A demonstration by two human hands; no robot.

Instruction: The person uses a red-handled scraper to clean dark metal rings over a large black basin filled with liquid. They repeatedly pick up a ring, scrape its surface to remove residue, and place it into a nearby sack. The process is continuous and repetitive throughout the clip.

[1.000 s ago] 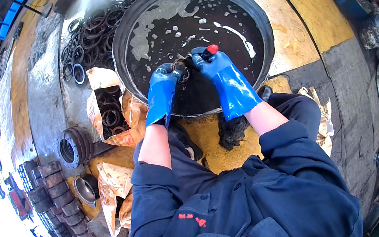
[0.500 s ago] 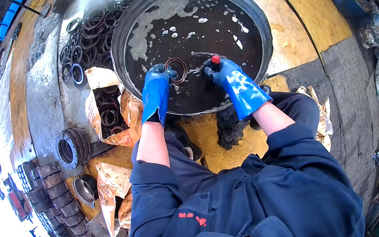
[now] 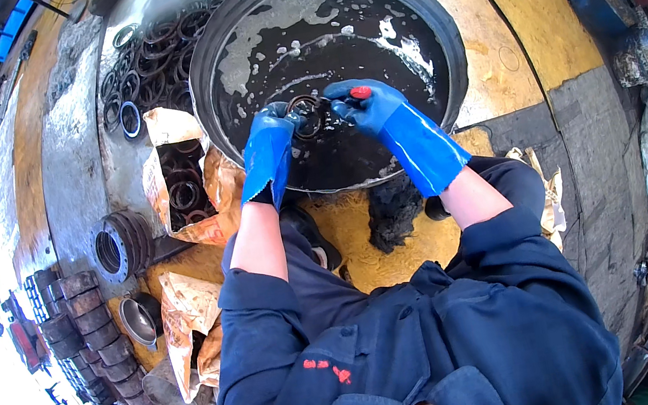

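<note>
Right hand (image 3: 373, 105) with red handle (image 3: 360, 92) closer to ring (image 3: 318, 125) in left hand (image 3: 270, 126)

There's one tub (image 3: 449, 38), one bowl (image 3: 137, 320), (uncountably) many rings (image 3: 158, 66).

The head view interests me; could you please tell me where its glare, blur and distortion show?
In the head view, the bright patch at lower left is blown out white; haze softens the floor above the ring pile; fisheye distortion curves the long floor seams.
</note>
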